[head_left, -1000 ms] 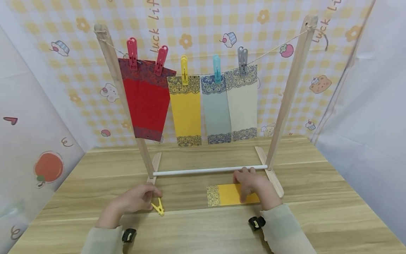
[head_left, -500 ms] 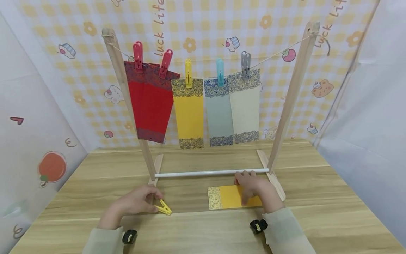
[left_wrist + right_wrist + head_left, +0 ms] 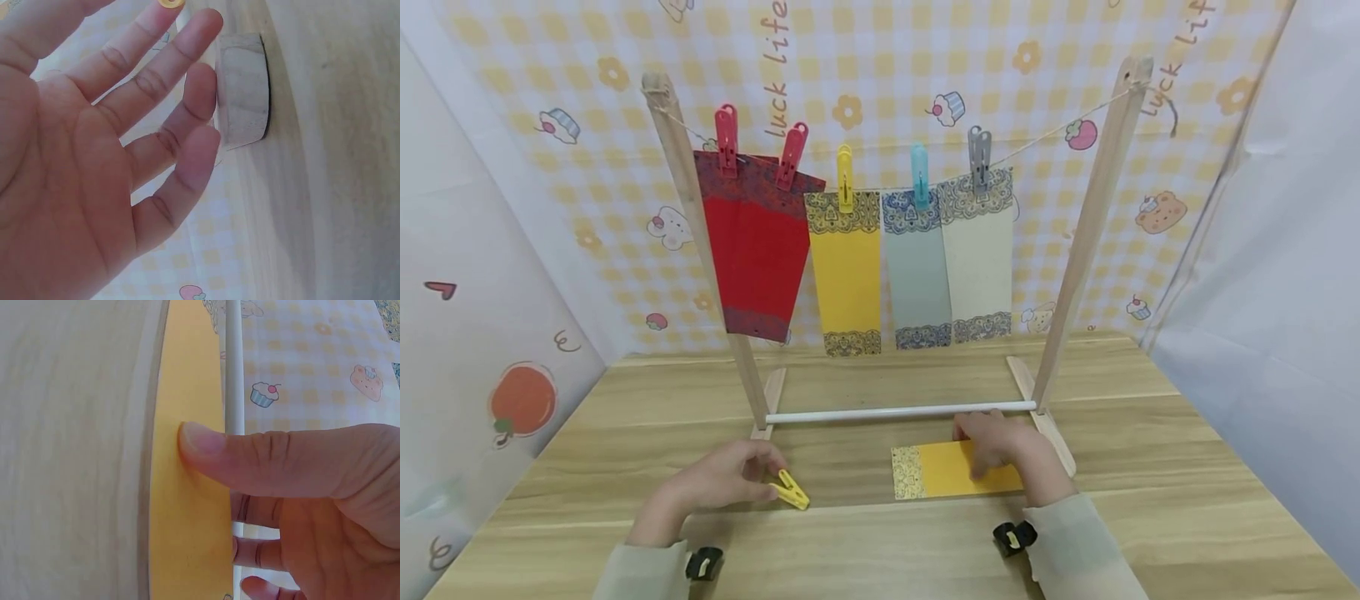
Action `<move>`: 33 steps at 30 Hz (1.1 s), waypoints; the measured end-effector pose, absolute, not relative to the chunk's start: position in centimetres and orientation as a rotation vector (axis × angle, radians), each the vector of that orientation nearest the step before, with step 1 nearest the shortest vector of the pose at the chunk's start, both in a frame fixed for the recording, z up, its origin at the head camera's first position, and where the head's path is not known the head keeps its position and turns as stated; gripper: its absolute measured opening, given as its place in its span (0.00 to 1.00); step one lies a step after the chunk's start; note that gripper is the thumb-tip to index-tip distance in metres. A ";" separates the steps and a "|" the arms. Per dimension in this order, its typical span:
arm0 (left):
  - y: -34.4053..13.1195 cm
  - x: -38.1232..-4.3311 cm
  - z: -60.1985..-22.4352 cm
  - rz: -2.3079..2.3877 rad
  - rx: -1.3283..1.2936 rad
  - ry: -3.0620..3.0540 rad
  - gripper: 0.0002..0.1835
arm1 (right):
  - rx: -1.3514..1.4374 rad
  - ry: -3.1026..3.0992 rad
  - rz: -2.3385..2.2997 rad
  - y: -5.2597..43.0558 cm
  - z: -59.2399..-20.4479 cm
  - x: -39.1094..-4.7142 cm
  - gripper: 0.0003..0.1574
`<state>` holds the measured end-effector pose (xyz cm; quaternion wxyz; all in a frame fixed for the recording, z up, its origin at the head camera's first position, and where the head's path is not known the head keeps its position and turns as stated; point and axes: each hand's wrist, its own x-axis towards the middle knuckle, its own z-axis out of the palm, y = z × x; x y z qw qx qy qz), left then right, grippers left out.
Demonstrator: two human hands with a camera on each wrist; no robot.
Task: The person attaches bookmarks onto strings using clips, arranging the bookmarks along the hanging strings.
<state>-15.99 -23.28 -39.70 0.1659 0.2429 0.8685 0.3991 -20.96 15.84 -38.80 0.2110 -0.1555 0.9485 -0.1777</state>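
My left hand (image 3: 724,477) pinches a small yellow clothespin (image 3: 793,497) by its handle end between thumb and index finger, just above the table. In the left wrist view only a sliver of the clothespin (image 3: 170,2) shows at the top; the other fingers are bent loosely. A yellow paper card (image 3: 946,469) with a patterned band at its left end lies flat or nearly so at the front right. My right hand (image 3: 1002,446) grips it near its right end, the thumb on top and the fingers at the far edge, as the right wrist view of the card (image 3: 187,544) shows.
Behind the hands stands a wooden frame (image 3: 1086,225) with a white crossbar (image 3: 865,412). From its string hang red cards (image 3: 760,258), a yellow card (image 3: 847,275), a grey-green card (image 3: 917,271) and a cream card (image 3: 979,258), held by coloured clothespins. A checked cloth (image 3: 887,50) covers the back.
The clothespin in my left hand has turned and shifted a little to the right. My right hand stays on the yellow card. The whole view has shifted slightly.
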 end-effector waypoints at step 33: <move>-22.6 -15.9 -38.7 1.203 0.721 2.447 0.21 | -0.855 2.530 -0.767 16.5 -37.9 -21.5 0.12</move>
